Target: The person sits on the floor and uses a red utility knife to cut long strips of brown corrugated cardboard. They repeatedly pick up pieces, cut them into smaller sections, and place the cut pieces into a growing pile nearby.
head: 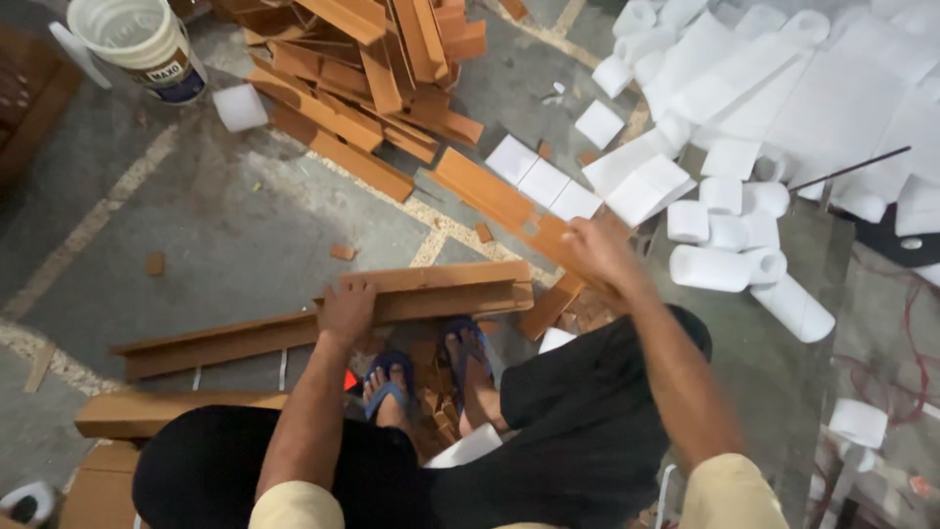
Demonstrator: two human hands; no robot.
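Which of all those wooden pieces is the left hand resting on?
The left hand presses the long angled wooden piece lying across the floor before the feet, apart from the heaped pile behind.

A workshop: wooden planks (362, 69) and foam rolls (725, 264) strewn over concrete floor (225, 225).

Colours: orange-brown wood, white foam.
Wooden boards (323, 328) showing orange-brown; foam rolls (725, 235) showing white; sandals (392, 377) showing blue.
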